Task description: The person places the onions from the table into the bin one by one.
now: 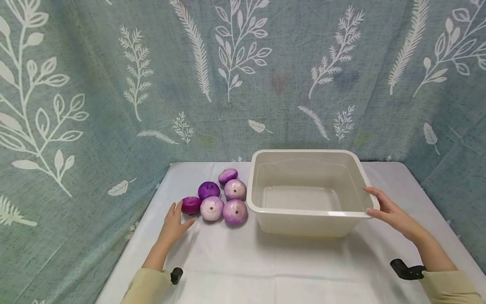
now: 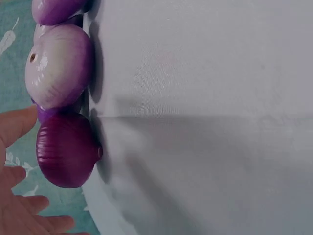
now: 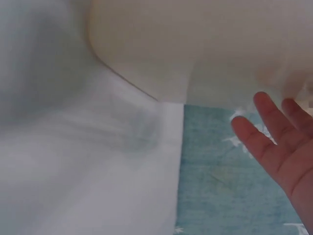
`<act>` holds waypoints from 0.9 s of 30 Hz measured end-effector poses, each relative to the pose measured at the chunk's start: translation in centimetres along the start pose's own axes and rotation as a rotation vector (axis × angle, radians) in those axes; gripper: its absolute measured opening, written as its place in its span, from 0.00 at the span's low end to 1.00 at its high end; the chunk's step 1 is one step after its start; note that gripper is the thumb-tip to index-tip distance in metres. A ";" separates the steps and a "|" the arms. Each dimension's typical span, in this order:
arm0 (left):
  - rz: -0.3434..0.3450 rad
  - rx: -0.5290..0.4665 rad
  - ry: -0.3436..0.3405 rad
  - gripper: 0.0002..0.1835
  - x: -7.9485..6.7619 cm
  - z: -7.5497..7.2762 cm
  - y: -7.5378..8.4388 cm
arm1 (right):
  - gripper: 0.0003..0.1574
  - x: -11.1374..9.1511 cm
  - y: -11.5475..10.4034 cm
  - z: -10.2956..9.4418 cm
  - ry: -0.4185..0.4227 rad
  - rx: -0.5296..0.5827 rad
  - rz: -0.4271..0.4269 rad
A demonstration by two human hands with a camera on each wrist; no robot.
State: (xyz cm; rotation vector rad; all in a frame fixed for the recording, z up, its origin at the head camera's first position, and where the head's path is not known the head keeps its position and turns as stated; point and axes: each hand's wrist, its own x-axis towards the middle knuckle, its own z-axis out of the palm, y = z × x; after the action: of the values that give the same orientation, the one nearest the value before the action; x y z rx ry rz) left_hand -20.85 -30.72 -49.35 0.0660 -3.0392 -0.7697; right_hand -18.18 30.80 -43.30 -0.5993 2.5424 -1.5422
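Observation:
A dark magenta onion [image 1: 191, 205] lies at the left end of a group of several purple and pale onions [image 1: 211, 208]. My left hand [image 1: 175, 226] is right beside the magenta one, fingers spread around its left and near sides. From the left wrist view, the thumb and fingers stand a little apart from this onion [image 2: 68, 150]. A large off-white plastic tub [image 1: 303, 223] stands to the right of the onions, with its inside bare. At its right rim is my right hand [image 1: 395, 216], thumb by the front corner and a fingertip over the edge. Its other fingers [image 3: 271, 120] stretch out along the tub's side.
A white cloth [image 1: 243, 270] covers the table under everything. Behind and on both sides hangs a green curtain [image 1: 281, 109] with white leaf prints. The onions sit close against each other, and the nearest ones lie just left of the tub.

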 end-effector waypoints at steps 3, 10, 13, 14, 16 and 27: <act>-0.047 -0.121 -0.013 0.43 0.7 0.0 0.0 | 0.37 -0.1 0.3 0.3 0.027 -0.004 0.031; -0.098 -0.312 0.001 0.42 2.5 0.1 0.2 | 0.37 0.0 0.3 0.5 0.057 0.066 0.104; -0.124 -0.357 0.000 0.41 3.2 0.3 0.0 | 0.36 0.1 0.4 0.5 0.061 0.079 0.108; -0.129 -0.363 -0.001 0.41 3.4 0.4 0.0 | 0.35 0.1 0.4 0.5 0.061 0.083 0.109; -0.139 -0.377 0.004 0.40 3.7 0.6 -0.1 | 0.35 0.1 0.5 0.5 0.059 0.086 0.108; -0.111 -0.344 0.047 0.36 4.7 1.4 0.9 | 0.35 0.1 1.0 0.6 0.061 0.079 0.108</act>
State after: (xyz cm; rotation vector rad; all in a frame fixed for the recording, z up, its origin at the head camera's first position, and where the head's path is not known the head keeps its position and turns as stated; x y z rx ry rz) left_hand -25.63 -29.48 -50.19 0.2469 -2.8305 -1.2662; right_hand -18.39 30.69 -44.40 -0.4048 2.4972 -1.6384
